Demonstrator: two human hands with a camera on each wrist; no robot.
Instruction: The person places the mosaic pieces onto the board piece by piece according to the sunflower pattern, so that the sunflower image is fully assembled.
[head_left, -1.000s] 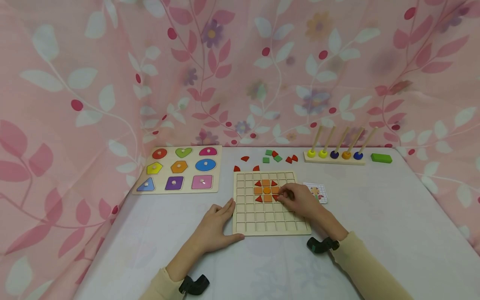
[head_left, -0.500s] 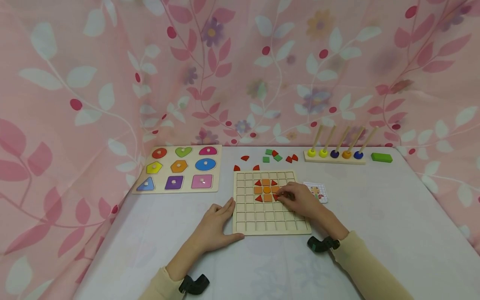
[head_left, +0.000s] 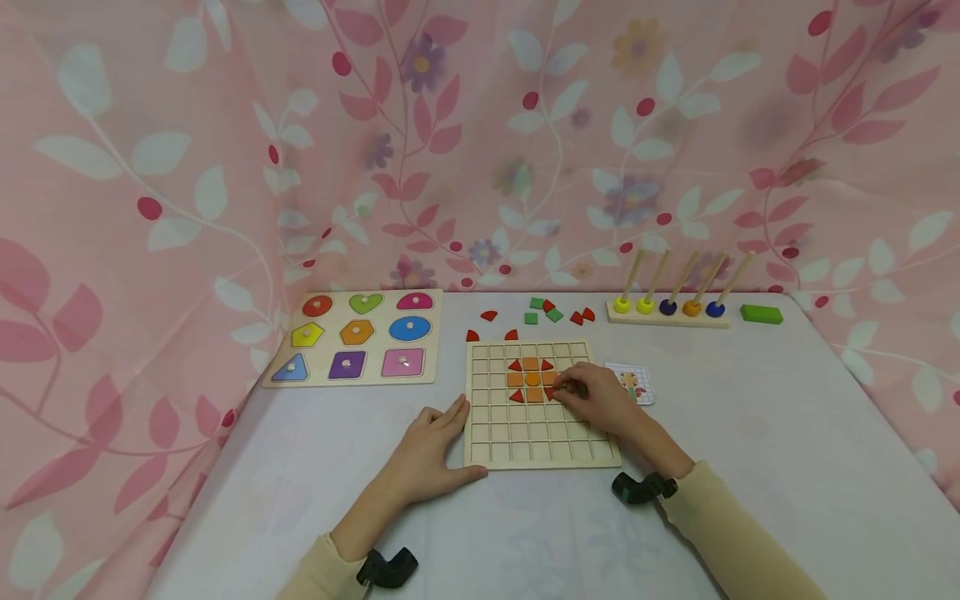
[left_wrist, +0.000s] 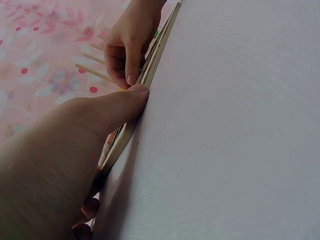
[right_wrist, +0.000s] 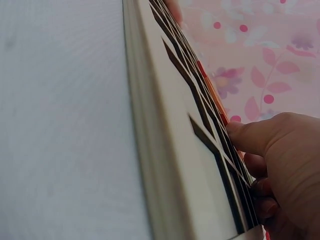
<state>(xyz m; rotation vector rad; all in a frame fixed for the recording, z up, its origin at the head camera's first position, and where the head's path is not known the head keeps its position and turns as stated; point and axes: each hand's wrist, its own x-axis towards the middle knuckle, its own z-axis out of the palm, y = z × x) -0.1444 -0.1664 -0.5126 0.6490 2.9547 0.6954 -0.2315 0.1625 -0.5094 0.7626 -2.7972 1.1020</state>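
A wooden grid board (head_left: 519, 454) lies on the table. Orange squares (head_left: 531, 364) form a cross on it around an orange disc (head_left: 532, 379), with small red wedge-shaped pieces at the corners. My right hand (head_left: 597, 397) is over the right side of the grid, thumb and curled fingers pinching the lower-right red wedge (head_left: 549, 393). In the right wrist view, the thumb tip (right_wrist: 235, 129) is right at a red piece's edge. My left hand (head_left: 429, 457) rests at the board's left side, fingers extended along it. The left thumb (left_wrist: 132, 100) touches the near edge in the left wrist view.
Loose red wedges (head_left: 489, 316) and green squares (head_left: 531, 318) lie behind the board. A knobbed shape puzzle (head_left: 375, 381) is at left. A picture card (head_left: 637, 385) lies beside the right hand. A peg stand (head_left: 622, 320) and a green block (head_left: 761, 314) stand at back right.
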